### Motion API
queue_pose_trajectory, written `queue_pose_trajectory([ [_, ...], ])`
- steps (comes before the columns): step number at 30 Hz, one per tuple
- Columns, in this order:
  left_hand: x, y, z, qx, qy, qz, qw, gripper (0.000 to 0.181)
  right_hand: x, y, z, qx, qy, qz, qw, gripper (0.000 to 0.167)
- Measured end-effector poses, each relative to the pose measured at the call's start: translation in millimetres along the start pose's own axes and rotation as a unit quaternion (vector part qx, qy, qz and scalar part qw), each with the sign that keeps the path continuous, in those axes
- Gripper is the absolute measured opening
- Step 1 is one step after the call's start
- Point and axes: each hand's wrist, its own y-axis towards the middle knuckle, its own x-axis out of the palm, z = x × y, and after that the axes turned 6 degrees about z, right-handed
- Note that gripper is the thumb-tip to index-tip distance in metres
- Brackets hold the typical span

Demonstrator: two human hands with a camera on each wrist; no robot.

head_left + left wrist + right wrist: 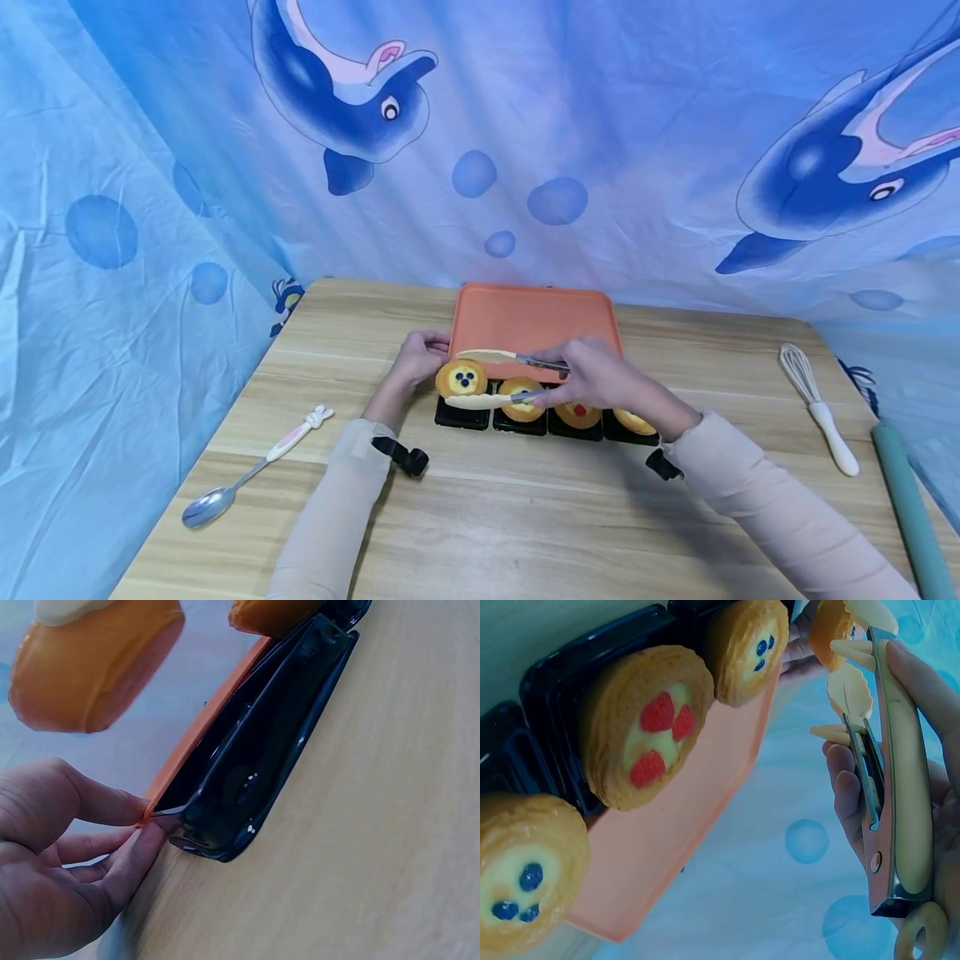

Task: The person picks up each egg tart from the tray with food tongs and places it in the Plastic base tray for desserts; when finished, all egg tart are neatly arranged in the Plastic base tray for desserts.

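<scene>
My right hand (602,375) holds a pair of tongs (909,780) with cream-coloured, leaf-shaped tips. Between those tips is an egg tart (459,377) topped with blueberries, raised over the leftmost cup of the black plastic tray (467,419). The left wrist view shows its browned side (97,671) apart from the tray. With thumb and fingers, my left hand (67,855) pinches the corner where the orange tray (534,317) meets the black one. Several more tarts sit in the other cups, one with red berries (654,731); the tongs partly cover some in the head view.
A spoon (212,505) with a white-and-pink handle lies on the wooden table (510,533) at left. On the right are a whisk (821,408) and a green roller-like stick (911,508). A blue dolphin-print cloth (600,125) stands behind the table.
</scene>
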Motion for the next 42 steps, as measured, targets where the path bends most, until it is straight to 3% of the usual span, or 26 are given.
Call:
queue_pose_trajectory([
  [8, 3.0, 1.3, -1.6, -0.031, -0.04, -0.014, 0.9986, 0.047, 8, 1.1, 0, 0.007, -0.002, -0.037, 0.9993, 0.063],
  [19, 6.0, 1.0, 0.1, -0.03, -0.047, -0.017, 0.9983, 0.046, 15, 3.3, 3, 0.011, -0.022, -0.052, 0.9983, 0.066],
  [25, 5.0, 1.5, -0.5, -0.028, -0.04, -0.014, 0.9987, 0.044, 10, 1.7, 4, -0.008, -0.02, -0.042, 0.9989, 0.076],
  [30, 3.2, 1.1, -0.3, -0.026, -0.036, -0.014, 0.9989, 0.042, -3, -7.3, 2, 0.0, -0.009, -0.018, 0.9998, 0.083],
  [35, 0.6, -0.3, 0.6, -0.027, -0.038, -0.012, 0.9989, 0.042, -21, -26.0, 8, 0.064, -0.002, 0.025, 0.9976, 0.088],
  [38, 0.2, -0.4, 1.1, -0.028, -0.04, -0.013, 0.9987, 0.043, -32, -43.0, 18, 0.109, -0.001, 0.058, 0.9923, 0.093],
  [42, -0.2, -0.4, -0.1, -0.027, -0.041, -0.016, 0.9987, 0.044, -44, -70.3, 38, 0.138, -0.008, 0.113, 0.9839, 0.095],
])
